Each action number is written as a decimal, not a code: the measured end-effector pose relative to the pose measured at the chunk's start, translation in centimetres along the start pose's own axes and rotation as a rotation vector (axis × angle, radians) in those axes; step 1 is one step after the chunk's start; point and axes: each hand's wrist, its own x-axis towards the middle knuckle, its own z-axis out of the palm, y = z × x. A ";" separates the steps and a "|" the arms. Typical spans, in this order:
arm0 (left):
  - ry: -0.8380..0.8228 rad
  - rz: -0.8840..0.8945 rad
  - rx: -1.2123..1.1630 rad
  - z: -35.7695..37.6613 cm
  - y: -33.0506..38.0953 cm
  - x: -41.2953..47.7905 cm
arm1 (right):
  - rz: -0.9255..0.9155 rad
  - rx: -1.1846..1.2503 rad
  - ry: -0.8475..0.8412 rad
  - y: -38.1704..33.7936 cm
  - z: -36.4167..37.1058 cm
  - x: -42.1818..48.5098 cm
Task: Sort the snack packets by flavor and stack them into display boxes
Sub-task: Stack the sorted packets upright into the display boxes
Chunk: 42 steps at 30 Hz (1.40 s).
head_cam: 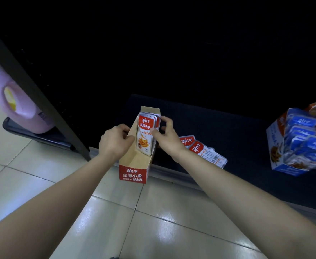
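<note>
- Head view looks down on a red display box [134,162] set with its near end overhanging the front edge of a dark shelf [247,146], above a tiled floor [116,221].
- Left hand [114,141] grips the box's left wall, thumb curled over the rim, probably to keep the light carton from sliding while it is filled.
- Right hand [165,136] is curled at the box's far right corner. Its thumb lies on the face of the front packet and its fingers wrap behind, pinching the red packets [145,135] upright against the back wall.
- Those packets stand on edge at the far end, so the near half of the box is bare cardboard with room for more.
- Loose red packets [204,152] lie flat on the shelf just right of the right wrist, within easy reach, likely next in line.
- Blue display box [274,139] sits well apart at the right, holding blue packets [306,144]; the flavours look kept separate.
- Pink jug [20,107] stands at far left.
</note>
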 end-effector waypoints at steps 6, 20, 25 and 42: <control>-0.082 -0.074 0.025 0.6 1.3 0.3 | -0.022 -0.024 -0.065 0.4 -0.9 -0.7; -0.008 0.002 -0.215 2.9 1.3 -0.6 | -0.200 -0.125 -0.076 2.7 -2.2 -1.6; -0.050 0.021 -0.369 4.6 3.0 2.1 | -0.161 -0.054 0.028 2.9 -4.0 0.2; -0.002 0.089 -0.403 6.7 3.1 6.1 | -0.371 -0.321 0.393 2.5 -4.5 7.1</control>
